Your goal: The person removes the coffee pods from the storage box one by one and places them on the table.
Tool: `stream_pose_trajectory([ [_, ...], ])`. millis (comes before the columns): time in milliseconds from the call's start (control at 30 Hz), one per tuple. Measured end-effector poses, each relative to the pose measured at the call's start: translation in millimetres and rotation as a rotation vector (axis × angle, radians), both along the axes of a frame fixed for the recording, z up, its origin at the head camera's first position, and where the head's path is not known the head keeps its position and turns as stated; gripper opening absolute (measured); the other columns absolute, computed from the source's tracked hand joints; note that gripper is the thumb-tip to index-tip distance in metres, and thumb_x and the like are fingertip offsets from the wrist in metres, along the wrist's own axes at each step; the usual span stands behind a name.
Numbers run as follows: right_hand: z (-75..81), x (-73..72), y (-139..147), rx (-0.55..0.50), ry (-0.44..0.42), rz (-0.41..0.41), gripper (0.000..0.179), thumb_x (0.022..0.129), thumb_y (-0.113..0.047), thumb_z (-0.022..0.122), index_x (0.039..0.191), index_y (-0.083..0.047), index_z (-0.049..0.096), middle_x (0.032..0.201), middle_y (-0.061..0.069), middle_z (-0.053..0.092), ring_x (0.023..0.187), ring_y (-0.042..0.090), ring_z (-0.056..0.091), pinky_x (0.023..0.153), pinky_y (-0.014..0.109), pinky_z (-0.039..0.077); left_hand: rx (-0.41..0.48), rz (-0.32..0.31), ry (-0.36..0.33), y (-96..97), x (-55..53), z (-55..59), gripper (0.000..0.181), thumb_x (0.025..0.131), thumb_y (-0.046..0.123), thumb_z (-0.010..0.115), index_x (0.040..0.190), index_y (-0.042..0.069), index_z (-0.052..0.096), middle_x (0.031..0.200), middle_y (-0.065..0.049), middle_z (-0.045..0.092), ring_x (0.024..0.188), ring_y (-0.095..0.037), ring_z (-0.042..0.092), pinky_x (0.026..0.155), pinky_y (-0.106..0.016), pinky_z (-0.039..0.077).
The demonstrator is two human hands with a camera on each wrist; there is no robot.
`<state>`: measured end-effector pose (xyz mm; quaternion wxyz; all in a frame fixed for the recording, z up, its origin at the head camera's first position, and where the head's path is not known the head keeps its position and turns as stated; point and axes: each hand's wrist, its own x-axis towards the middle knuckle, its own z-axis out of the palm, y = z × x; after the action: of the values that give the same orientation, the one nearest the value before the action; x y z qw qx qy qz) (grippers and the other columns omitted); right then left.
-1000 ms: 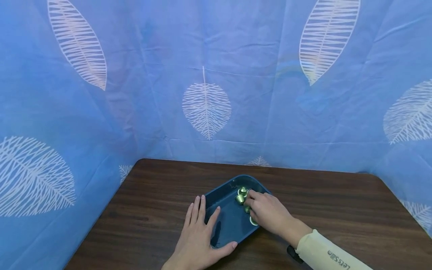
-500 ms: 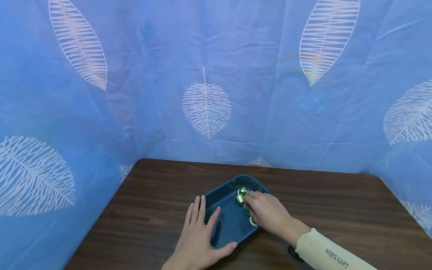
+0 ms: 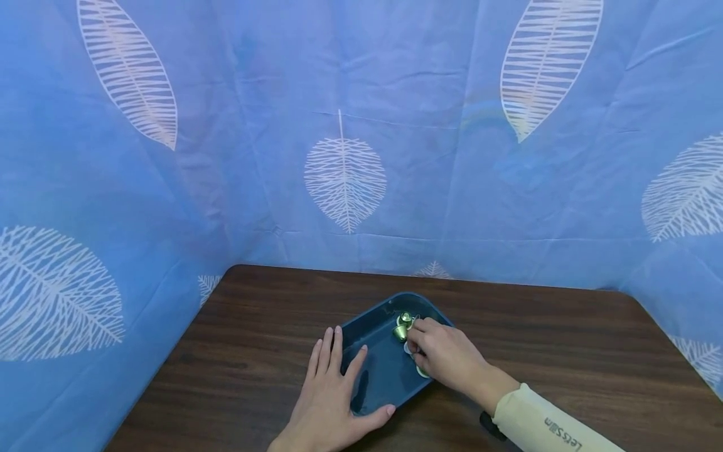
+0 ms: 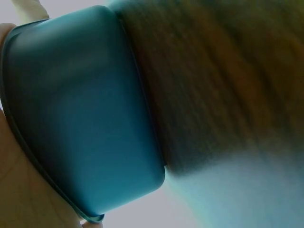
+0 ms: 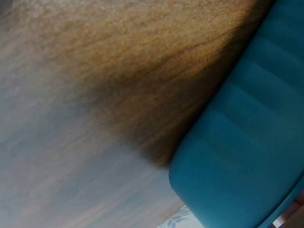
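Observation:
A dark blue tray lies at an angle on the table, its outer wall filling much of both wrist views. Small shiny green coffee capsules with pale rims sit along its right side. My left hand rests on the tray's near left rim with straight, spread fingers. Over the right rim, my right hand reaches in with curled fingers, gripping one capsule of which only a pale edge shows. Another capsule is partly hidden under this hand.
The brown wooden table surrounds the tray. Behind and beside it hangs a blue cloth with white leaf prints. A pale sleeve covers the right forearm, with a black band at the wrist.
Under my right fingers, the middle capsule's green side has gone from sight and a pale edge shows instead. The right fingers have shifted slightly; the left hand and tray stay in place.

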<state>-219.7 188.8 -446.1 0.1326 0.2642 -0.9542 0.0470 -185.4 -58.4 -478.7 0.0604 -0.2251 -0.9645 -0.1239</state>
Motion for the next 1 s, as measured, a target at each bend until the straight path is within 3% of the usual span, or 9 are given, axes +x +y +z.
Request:
stream_pose_trajectory([
  [200, 2.0, -0.8, -0.1, -0.012, 0.0, 0.011, 0.017, 0.08, -0.021, 0.079, 0.082, -0.025, 0.063, 0.081, -0.016, 0.054, 0.071, 0.002, 0.044, 0.059, 0.019, 0.045, 0.0, 0.006, 0.033, 0.8, 0.2, 0.3, 0.097, 0.073, 0.092, 0.031, 0.148, 0.031, 0.04, 0.163, -0.015, 0.007, 0.151, -0.033, 0.002, 0.117, -0.059, 0.012],
  [400, 0.4, 2.2, -1.3, 0.007, -0.02, -0.016, 0.02, 0.078, -0.021, 0.08, 0.079, -0.025, 0.06, 0.077, -0.015, 0.052, 0.068, 0.003, 0.04, 0.055, 0.019, 0.039, 0.01, 0.003, 0.017, 0.2, 2.2, -2.0, 0.096, 0.074, 0.091, 0.035, 0.148, 0.031, 0.04, 0.163, -0.016, 0.006, 0.151, -0.033, 0.002, 0.117, -0.059, 0.013],
  [833, -1.2, -0.6, -0.8, 0.003, -0.068, -0.087, 0.021, 0.075, -0.03, 0.083, 0.085, -0.027, 0.064, 0.081, -0.017, 0.056, 0.071, 0.002, 0.043, 0.057, 0.02, 0.043, 0.035, 0.001, -0.028, -0.8, 0.7, -1.5, 0.096, 0.074, 0.09, 0.037, 0.149, 0.031, 0.039, 0.164, -0.013, 0.002, 0.151, -0.032, -0.003, 0.117, -0.061, 0.012],
  [1000, -2.5, -0.4, -1.2, -0.018, -0.076, -0.108, 0.022, 0.075, -0.03, 0.083, 0.087, -0.027, 0.065, 0.082, -0.017, 0.056, 0.072, 0.002, 0.044, 0.058, 0.021, 0.044, 0.035, -0.007, -0.006, -1.5, 0.0, -2.6, 0.096, 0.074, 0.091, 0.036, 0.148, 0.03, 0.039, 0.164, -0.012, 0.002, 0.151, -0.032, -0.003, 0.117, -0.061, 0.011],
])
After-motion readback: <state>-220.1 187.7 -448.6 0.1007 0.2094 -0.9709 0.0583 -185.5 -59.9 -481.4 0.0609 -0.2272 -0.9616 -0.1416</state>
